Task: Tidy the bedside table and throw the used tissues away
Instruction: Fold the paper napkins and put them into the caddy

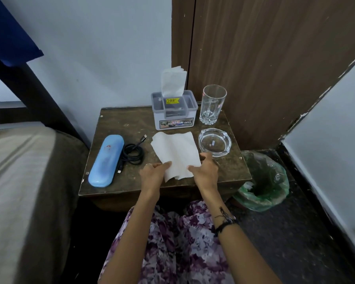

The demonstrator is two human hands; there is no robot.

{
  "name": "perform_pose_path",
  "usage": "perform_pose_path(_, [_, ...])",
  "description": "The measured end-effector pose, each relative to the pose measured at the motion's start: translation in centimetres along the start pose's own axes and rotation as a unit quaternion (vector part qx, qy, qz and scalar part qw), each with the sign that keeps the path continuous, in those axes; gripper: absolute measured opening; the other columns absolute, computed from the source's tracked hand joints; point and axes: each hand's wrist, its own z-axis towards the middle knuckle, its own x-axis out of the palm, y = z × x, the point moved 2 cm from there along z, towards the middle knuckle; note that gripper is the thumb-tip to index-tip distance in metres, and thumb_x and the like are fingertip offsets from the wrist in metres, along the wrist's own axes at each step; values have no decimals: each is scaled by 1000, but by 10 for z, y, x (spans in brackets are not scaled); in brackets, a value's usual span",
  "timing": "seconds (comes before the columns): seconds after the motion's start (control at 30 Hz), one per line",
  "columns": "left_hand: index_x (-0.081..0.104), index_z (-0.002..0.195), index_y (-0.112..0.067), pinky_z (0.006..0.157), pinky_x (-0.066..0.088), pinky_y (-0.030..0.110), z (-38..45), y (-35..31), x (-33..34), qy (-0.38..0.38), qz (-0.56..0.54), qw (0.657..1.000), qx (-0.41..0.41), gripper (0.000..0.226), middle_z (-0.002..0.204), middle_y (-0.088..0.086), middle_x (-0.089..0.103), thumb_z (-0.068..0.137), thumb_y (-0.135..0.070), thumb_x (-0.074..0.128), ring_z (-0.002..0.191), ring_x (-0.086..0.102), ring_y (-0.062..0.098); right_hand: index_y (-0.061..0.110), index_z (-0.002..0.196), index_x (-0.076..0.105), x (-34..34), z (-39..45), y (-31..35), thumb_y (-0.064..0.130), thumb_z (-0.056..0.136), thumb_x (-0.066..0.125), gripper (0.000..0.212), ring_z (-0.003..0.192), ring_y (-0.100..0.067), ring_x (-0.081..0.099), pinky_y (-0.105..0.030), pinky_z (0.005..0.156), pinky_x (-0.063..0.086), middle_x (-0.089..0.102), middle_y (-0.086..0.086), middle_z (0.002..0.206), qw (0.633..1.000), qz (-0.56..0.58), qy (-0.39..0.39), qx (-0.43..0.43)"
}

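— What could trip us up here? Our left hand (pixel 153 173) pinches the near left edge of the tissue (pixel 175 153), and our right hand (pixel 205 171) pinches its near right corner.

— If we lift it carelessly toward the bin (pixel 263 181), we judge it could catch the ashtray (pixel 214 142) just beside it.

— And the tissue itself?

— White, creased, spread flat mid-table (pixel 111 181), its near edge torn and ragged.
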Motion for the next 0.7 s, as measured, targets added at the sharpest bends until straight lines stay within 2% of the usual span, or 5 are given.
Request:
perform_pose_path(0.13, [55,88,-15,82,54,36,-2,-2,13,-12,-30,999,15,28,117,12,54,76,-34,71,97,58,24,4,114,55,0,3,2,5,76,66,39,96,-27,63,-32,80,51,66,-12,106,999,14,17,27])
perform_pose_path(0.27, [34,107,-14,60,45,18,-19,-11,23,-29,-80,994,66,40,102,1,49,83,-14,66,85,51,13,4,105,61,-1,3,2,7,76,66,30,90,-24,65,-35,82,54,68,-9,99,998,44,34,33])
perform_pose_path(0.37, [23,126,-17,83,52,29,-26,-12,28,-39,-58,986,150,63,118,4,51,82,-8,67,102,54,16,3,99,64,-1,4,0,8,75,65,24,86,-24,66,-36,78,55,69,-10,99,995,70,63,30])
perform_pose_path(0.57, [29,139,-30,108,32,52,-37,-3,42,16,56,974,219,76,135,-2,51,78,-76,33,128,43,21,12,99,62,-11,7,8,29,90,52,21,81,-9,53,-27,76,41,56,4,98,977,170,92,86])
perform_pose_path(0.7, [46,133,-18,114,23,35,-40,1,47,76,80,971,212,73,144,-2,44,86,-68,20,134,36,14,15,121,59,-11,12,6,42,89,56,42,100,-11,48,-26,87,36,51,6,108,966,216,107,95])
